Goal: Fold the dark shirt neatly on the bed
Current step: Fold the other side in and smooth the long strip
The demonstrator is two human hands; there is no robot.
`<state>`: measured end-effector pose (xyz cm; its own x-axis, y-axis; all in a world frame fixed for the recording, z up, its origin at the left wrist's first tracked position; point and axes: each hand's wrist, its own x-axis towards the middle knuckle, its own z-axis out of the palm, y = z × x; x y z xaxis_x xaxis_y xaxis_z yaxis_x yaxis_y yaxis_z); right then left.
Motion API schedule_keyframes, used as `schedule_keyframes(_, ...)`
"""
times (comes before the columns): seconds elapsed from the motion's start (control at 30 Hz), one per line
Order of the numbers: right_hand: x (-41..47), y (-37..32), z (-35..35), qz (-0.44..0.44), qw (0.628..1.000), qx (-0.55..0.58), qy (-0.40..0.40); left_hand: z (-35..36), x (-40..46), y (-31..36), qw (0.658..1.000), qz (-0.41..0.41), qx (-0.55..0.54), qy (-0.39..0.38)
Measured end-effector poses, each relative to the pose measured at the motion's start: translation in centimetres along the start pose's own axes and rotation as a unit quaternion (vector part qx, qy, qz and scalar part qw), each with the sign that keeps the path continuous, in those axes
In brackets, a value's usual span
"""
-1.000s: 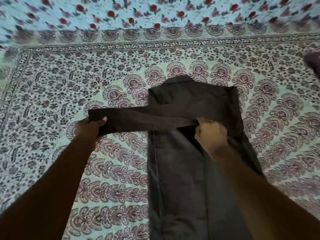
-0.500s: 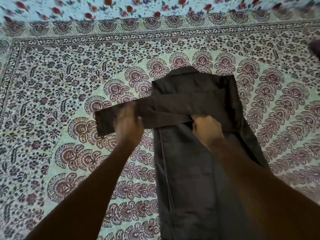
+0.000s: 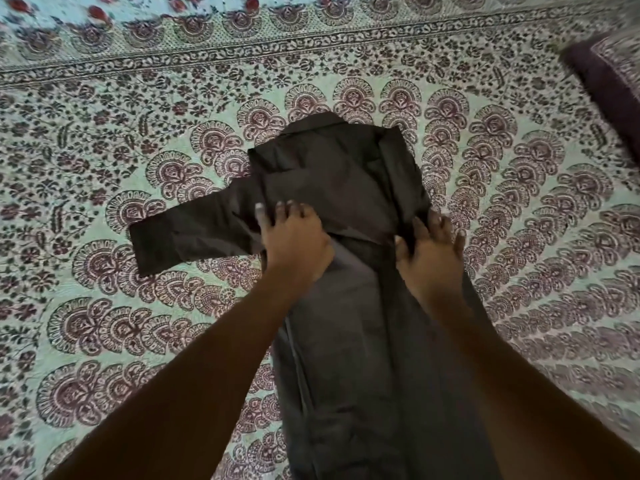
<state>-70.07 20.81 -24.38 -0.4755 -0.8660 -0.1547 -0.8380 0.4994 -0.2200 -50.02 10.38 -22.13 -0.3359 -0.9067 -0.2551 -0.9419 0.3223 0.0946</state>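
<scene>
Laid lengthwise down the middle of a block-printed bedspread (image 3: 104,306), collar end farthest from the camera: the dark shirt (image 3: 349,358), its long axis running straight away from the wearer, both side panels already turned in to make a narrow column. Crossing that column at chest height, one sleeve (image 3: 194,233) stretched out flat to the left, cuff end resting on the printed cloth well clear of the body of the garment. Nearer to that sleeve: the left hand (image 3: 294,244), fingers spread and fairly straight, pressed flat where sleeve meets body. On the opposite edge, the right hand (image 3: 429,254), fingers extended over the right-hand fold, thumb apparently tucked against a pleat of fabric; hard to tell through the motion blur whether pinching or merely pressing. Thin, matte, charcoal-grey woven cloth, softly creased, limp enough to drape over each fold. Beneath, a pale green cotton cover printed with maroon scalloped motifs and a dense floral border. At the upper right corner, the edge of a dark maroon pillow (image 3: 609,77).
</scene>
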Motion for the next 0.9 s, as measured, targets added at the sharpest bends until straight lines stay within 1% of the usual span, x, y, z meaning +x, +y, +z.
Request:
schedule_keyframes(0.03, -0.4, 1.3, 0.0, 0.014, 1.0, 0.004, -0.025, 0.1, 0.3, 0.8, 0.998, 0.058, -0.032, 0.0)
schedule_keyframes(0.07, -0.6, 2.5, 0.1, 0.009, 0.999, 0.004, -0.049, 0.2, 0.6, 1.6, 0.99, 0.121, -0.068, -0.013)
schedule_keyframes(0.1, -0.8, 3.5, 0.2, -0.008, 0.998, 0.003, -0.066, 0.4, 0.7, 2.7, 0.98, 0.176, -0.081, -0.038)
schedule_keyframes(0.13, -0.9, 4.2, 0.3, -0.03, 0.997, 0.002, -0.075, 0.9, 1.0, 3.6, 0.973, 0.214, -0.06, -0.059)
schedule_keyframes(0.17, -0.8, 4.8, 0.3, -0.046, 0.995, 0.004, -0.083, 1.3, 1.3, 4.5, 0.97, 0.232, -0.018, -0.065)
schedule_keyframes(0.2, -0.6, 4.9, 0.3, -0.057, 0.994, 0.011, -0.09, 1.7, 1.7, 5.0, 0.972, 0.225, 0.02, -0.059)
schedule_keyframes(0.23, -0.2, 5.1, 0.2, -0.063, 0.993, 0.025, -0.095, 1.7, 2.1, 5.7, 0.978, 0.199, 0.048, -0.045)
schedule_keyframes(0.3, 0.4, 5.5, -0.3, -0.084, 0.99, 0.058, -0.101, 1.3, 2.8, 6.9, 0.989, 0.129, 0.072, -0.019)
schedule_keyframes(0.37, 0.7, 7.1, -0.8, -0.105, 0.985, 0.09, -0.101, 1.1, 3.2, 8.9, 0.991, 0.098, 0.084, -0.034)
schedule_keyframes(0.47, -0.2, 9.2, -1.2, -0.131, 0.98, 0.113, -0.103, 0.8, 3.3, 11.3, 0.986, 0.067, 0.134, -0.075)
schedule_keyframes(0.5, -0.7, 10.1, -1.1, -0.141, 0.978, 0.116, -0.104, 0.6, 3.1, 12.2, 0.986, 0.06, 0.136, -0.074)
schedule_keyframes(0.53, -1.1, 10.9, -1.1, -0.154, 0.976, 0.117, -0.105, 0.5, 2.8, 13.0, 0.988, 0.065, 0.127, -0.061)
schedule_keyframes(0.6, -1.7, 11.8, -0.7, -0.177, 0.971, 0.111, -0.114, 1.1, 2.4, 13.8, 0.987, 0.123, 0.097, -0.033)
schedule_keyframes(0.63, -1.9, 12.2, -0.6, -0.187, 0.97, 0.102, -0.114, 1.6, 2.3, 14.1, 0.984, 0.154, 0.085, -0.038)
schedule_keyframes(0.67, -2.1, 12.7, -0.5, -0.196, 0.971, 0.089, -0.109, 2.2, 2.3, 14.3, 0.982, 0.167, 0.075, -0.056)
schedule_keyframes(0.73, -2.9, 13.4, -0.2, -0.207, 0.972, 0.047, -0.099, 3.0, 2.6, 14.4, 0.983, 0.147, 0.058, -0.094)
schedule_keyframes(0.8, -4.6, 14.3, 0.3, -0.215, 0.973, 0.005, -0.09, 3.3, 2.9, 14.7, 0.984, 0.13, 0.065, -0.104)
schedule_keyframes(0.9, -8.1, 15.8, 0.6, -0.23, 0.968, -0.027, -0.092, 3.0, 2.8, 15.5, 0.982, 0.114, 0.104, -0.106)
